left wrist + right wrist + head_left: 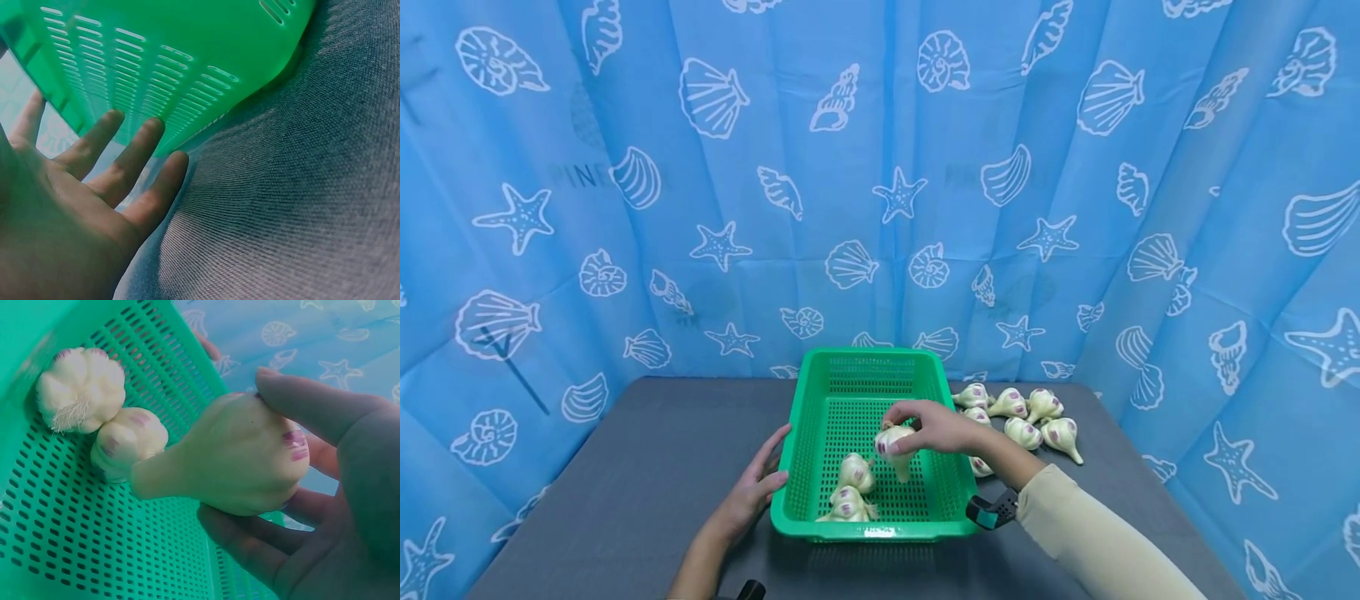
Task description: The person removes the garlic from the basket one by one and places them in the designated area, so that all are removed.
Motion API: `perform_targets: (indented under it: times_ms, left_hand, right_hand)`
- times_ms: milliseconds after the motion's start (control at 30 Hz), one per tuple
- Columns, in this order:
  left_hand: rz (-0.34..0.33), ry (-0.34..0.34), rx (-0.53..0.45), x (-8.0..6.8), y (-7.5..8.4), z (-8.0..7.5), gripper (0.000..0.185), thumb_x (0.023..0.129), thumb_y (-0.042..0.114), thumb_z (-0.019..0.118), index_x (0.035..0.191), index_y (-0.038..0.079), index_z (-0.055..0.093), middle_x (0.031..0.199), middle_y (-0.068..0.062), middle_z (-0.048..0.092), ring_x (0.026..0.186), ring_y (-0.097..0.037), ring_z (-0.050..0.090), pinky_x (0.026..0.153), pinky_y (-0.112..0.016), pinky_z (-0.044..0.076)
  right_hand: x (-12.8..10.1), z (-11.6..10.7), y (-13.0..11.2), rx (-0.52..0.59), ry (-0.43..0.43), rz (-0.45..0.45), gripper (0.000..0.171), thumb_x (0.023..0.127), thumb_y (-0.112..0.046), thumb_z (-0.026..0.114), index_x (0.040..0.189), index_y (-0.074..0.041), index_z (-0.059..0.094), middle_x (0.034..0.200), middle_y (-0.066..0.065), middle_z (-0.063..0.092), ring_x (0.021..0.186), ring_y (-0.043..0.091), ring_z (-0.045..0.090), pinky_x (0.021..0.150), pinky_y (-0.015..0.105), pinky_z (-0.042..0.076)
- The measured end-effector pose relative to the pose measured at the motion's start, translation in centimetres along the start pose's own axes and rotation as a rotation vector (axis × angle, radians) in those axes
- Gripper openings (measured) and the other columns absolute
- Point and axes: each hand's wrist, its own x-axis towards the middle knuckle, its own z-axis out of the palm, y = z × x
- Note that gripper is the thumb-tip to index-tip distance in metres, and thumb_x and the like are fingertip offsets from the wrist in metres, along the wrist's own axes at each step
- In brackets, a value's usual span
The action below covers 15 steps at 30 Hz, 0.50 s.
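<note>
Right hand (pixel 934 427) over the green perforated plastic basket (pixel 820 417), fingers and thumb curled around a pale garlic bulb with purple streaks (pixel 893 448); stem end points down toward the basket floor. Right wrist view confirms the grip: thumb (pixel 312 403) across the top of the bulb (pixel 244 456), fingers under it, bulb held clear of the mesh. Two more whitish garlic bulbs (pixel 852 487) lie touching each other in the basket's near part, close to the front wall. Left hand (pixel 754 492) flat and relaxed, fingers straight, holding nothing; fingertips (pixel 153 128) rest against the basket's left outer wall, palm on the grey cloth-covered table (pixel 640 467). A loose cluster of the same garlic bulbs (pixel 1026 417) sits on the table just right of the basket.
</note>
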Motion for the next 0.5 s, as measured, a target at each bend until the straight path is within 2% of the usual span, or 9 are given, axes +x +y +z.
perform_targets:
  times_ms: [167,367,500]
  left_hand:
    - [-0.024,0.005,-0.012,0.0,0.1,-0.1,0.067,0.102,0.017,0.043,0.158,0.017,0.006,0.156,-0.030,0.009,0.136,-0.049,0.025,0.092,-0.045,0.045]
    - [-0.051,-0.002,-0.034,0.1,0.1,-0.1,0.067,0.103,0.018,0.043,0.158,0.018,0.005,0.157,-0.028,0.006,0.138,-0.048,0.022,0.093,-0.045,0.044]
    - [-0.032,-0.027,-0.048,0.2,0.0,-0.2,0.067,0.103,0.017,0.041,0.158,0.018,0.003,0.157,-0.029,0.004,0.138,-0.049,0.021,0.093,-0.044,0.044]
  right_hand:
    - [-0.8,-0.3,0.0,0.018,0.065,-0.025,0.027,0.093,-0.016,0.067,0.116,-0.003,0.059,0.110,0.011,0.060,0.085,0.023,0.059,0.070,0.038,0.050]
    - [-1.6,-0.7,0.7,0.017,0.162,-0.029,0.027,0.094,-0.015,0.066,0.115,-0.002,0.055,0.113,0.015,0.059,0.095,0.026,0.061,0.074,0.038,0.050]
    - [-2.0,-1.1,1.1,0.069,0.230,-0.026,0.027,0.095,-0.013,0.064,0.115,0.000,0.052,0.110,0.016,0.059,0.089,0.024,0.061,0.074,0.043,0.050]
